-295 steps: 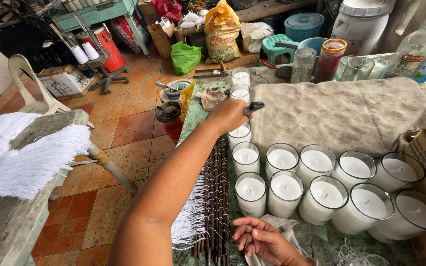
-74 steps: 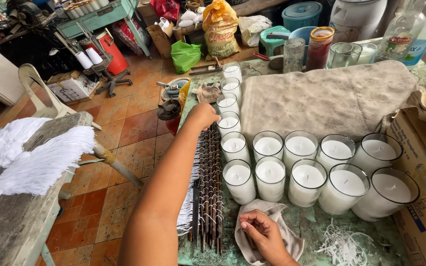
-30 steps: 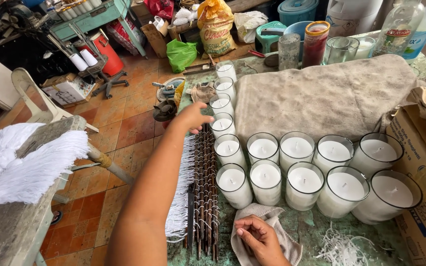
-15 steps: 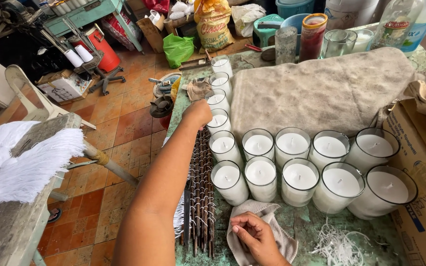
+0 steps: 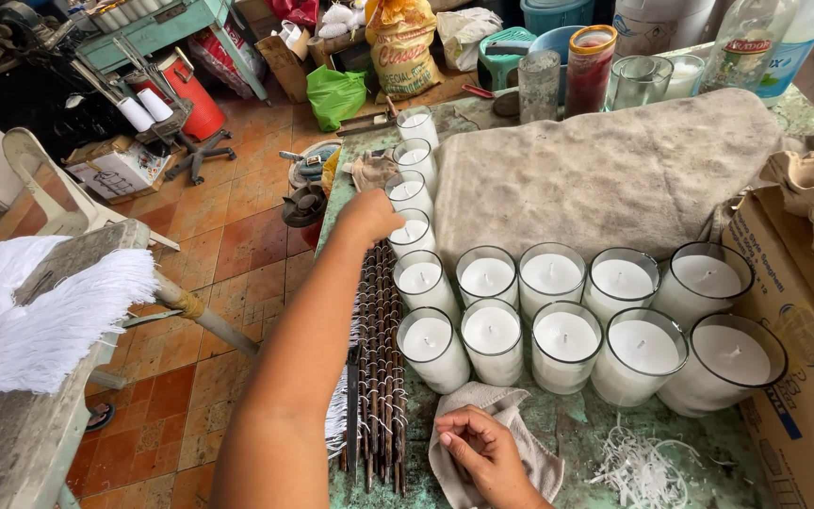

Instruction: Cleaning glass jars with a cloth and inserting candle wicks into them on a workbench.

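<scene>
The left hand (image 5: pixel 369 215) reaches far out over the bench (image 5: pixel 614 443) and rests beside a row of glass candles (image 5: pixel 414 193) that runs away from the person. The hand is curled, and its fingers are at the glass of one candle in that row, but I cannot tell if it grips the glass or just touches it. The right hand (image 5: pixel 482 452) is close to the person, at the near edge of the bench. It lies on a pale cloth (image 5: pixel 529 462), with the fingers bent and pinched together on something too small to see. Just past the cloth stand two rows of bigger candles (image 5: pixel 562 311), side by side, all full of white wax with a small wick in the middle. Left of them lies a bundle of dark thin rods (image 5: pixel 381 377), with white strings hanging off its side. A big grey towel (image 5: pixel 605 174) covers the far part of the bench. White shreds (image 5: pixel 647 467) lie near the cloth. A cardboard box (image 5: pixel 803 377) stands on the right.
</scene>
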